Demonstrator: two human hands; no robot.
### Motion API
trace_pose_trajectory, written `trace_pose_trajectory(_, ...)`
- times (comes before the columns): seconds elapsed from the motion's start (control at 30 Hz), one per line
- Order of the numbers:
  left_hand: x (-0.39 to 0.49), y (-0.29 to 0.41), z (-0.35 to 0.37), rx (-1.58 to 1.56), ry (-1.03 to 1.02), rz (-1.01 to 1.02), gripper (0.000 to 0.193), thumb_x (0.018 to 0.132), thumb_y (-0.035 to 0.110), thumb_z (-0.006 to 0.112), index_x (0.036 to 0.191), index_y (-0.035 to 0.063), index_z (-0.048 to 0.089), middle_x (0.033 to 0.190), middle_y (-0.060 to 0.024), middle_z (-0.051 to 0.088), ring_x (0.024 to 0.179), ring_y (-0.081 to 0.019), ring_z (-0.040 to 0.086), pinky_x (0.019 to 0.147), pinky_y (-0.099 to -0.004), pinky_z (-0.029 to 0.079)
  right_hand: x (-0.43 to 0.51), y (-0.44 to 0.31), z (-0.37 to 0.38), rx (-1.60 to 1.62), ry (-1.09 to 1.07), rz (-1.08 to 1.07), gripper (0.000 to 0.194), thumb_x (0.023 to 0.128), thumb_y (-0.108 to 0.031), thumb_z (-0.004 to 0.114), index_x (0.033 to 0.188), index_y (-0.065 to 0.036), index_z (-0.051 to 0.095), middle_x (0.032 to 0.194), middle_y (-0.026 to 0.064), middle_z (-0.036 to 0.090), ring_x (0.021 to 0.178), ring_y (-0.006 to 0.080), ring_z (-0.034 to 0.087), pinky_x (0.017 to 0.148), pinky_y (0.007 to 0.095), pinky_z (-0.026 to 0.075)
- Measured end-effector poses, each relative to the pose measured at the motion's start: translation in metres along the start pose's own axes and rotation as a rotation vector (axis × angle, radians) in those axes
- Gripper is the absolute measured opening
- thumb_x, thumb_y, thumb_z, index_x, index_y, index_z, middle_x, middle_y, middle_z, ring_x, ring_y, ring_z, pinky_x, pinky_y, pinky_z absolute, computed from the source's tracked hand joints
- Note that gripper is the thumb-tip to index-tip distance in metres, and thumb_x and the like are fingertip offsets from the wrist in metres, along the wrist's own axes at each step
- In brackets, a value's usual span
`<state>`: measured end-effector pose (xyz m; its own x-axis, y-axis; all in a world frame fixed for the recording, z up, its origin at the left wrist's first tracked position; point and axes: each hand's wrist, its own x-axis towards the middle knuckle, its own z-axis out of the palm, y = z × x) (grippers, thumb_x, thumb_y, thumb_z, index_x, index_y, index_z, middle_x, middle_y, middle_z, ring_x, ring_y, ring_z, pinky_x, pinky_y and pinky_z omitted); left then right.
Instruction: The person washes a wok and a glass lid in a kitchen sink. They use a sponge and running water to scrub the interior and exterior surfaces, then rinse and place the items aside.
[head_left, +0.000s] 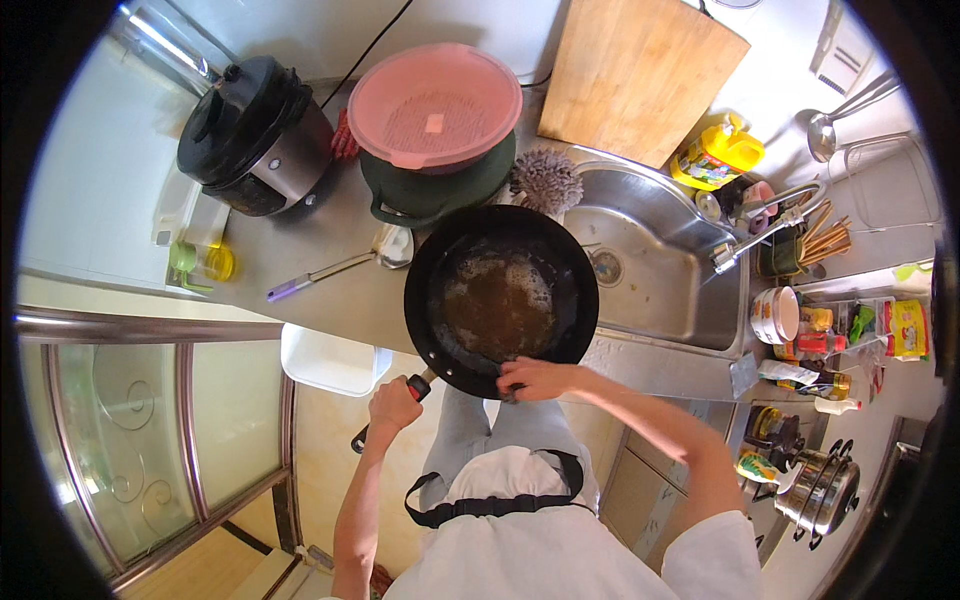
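Note:
A black wok (429, 259) with foamy brown liquid (501, 311) in its bottom is in front of me, overlapping the counter's front edge and the near-left part of the sink. My left hand (394, 409) is wrapped around its black and red handle (418, 387). At the near right rim, my right hand (538, 379) has its fingers curled over a small greyish thing, mostly hidden beneath them; what it is I cannot tell. Left of the wok lies a metal ladle (391, 247) with a purple-tipped handle.
The steel sink (660, 247) and faucet (772, 229) are at right. A pink basket (472, 75) rests on a dark green basin (442, 195); beside it sits a shaggy grey brush or cloth (546, 180). A pressure cooker (251, 154), oil bottle (217, 262) and cutting board (637, 71) stand around.

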<state>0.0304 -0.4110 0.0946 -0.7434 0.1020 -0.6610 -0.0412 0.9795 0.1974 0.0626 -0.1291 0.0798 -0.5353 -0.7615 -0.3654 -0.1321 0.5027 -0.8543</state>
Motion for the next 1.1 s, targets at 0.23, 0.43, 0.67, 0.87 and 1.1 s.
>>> trace_pose_trajectory(0.23, -0.002, 0.000, -0.006, 0.010, -0.013, 0.006, 0.025, 0.068, 0.014, 0.056, 0.091, 0.0034, 0.059, 0.086, -0.0217, 0.062, 0.085, -0.0379, 0.060, 0.077, -0.0449, 0.047, -0.029, 0.043, -0.068, -0.909, 0.226, 0.303, 0.018, 0.067, -0.016, 0.057, 0.083, -0.011, 0.062, 0.101, 0.0073, 0.050, 0.096, 0.0245, 0.047, 0.073, 0.0325, 0.048)
trace_pose_trajectory(0.43, -0.003, 0.001, -0.005, 0.006, -0.018, -0.011, 0.026, 0.068, 0.015, 0.057, 0.091, 0.0037, 0.059, 0.086, -0.0217, 0.062, 0.085, -0.0378, 0.060, 0.077, -0.0448, 0.047, -0.026, 0.040, -0.043, -0.842, 0.458, 0.357, 0.027, 0.070, -0.011, 0.056, 0.096, -0.011, 0.059, 0.102, 0.0099, 0.046, 0.098, 0.0278, 0.046, 0.072, 0.0356, 0.050)
trace_pose_trajectory(0.67, -0.002, -0.001, 0.003, -0.003, -0.025, -0.014, 0.026, 0.068, 0.016, 0.058, 0.090, 0.0032, 0.059, 0.087, -0.0227, 0.062, 0.086, -0.0381, 0.060, 0.077, -0.0448, 0.047, 0.043, 0.024, 0.021, -0.365, 0.458, 0.031, 0.043, 0.064, 0.005, 0.053, 0.105, -0.008, 0.049, 0.109, 0.0172, 0.042, 0.100, 0.0395, 0.041, 0.087, 0.0432, 0.040)
trace_pose_trajectory(0.87, 0.000, 0.000, -0.002, 0.016, -0.032, 0.001, 0.025, 0.068, 0.015, 0.058, 0.090, 0.0022, 0.059, 0.086, -0.0226, 0.062, 0.084, -0.0378, 0.060, 0.076, -0.0448, 0.048, 0.137, 0.018, -0.012, -0.266, 0.874, -0.056, 0.034, 0.067, 0.007, 0.052, 0.098, -0.007, 0.049, 0.103, 0.0154, 0.044, 0.097, 0.0376, 0.042, 0.084, 0.0440, 0.040)
trace_pose_trajectory(1.1, 0.001, -0.001, 0.000, 0.007, -0.008, 0.007, 0.025, 0.068, 0.015, 0.057, 0.089, 0.0024, 0.059, 0.085, -0.0227, 0.062, 0.084, -0.0381, 0.060, 0.076, -0.0453, 0.047, 0.113, 0.062, -0.082, -0.512, 1.008, 0.179, 0.031, 0.071, 0.000, 0.051, 0.099, -0.011, 0.052, 0.101, 0.0139, 0.044, 0.095, 0.0342, 0.045, 0.079, 0.0425, 0.043)
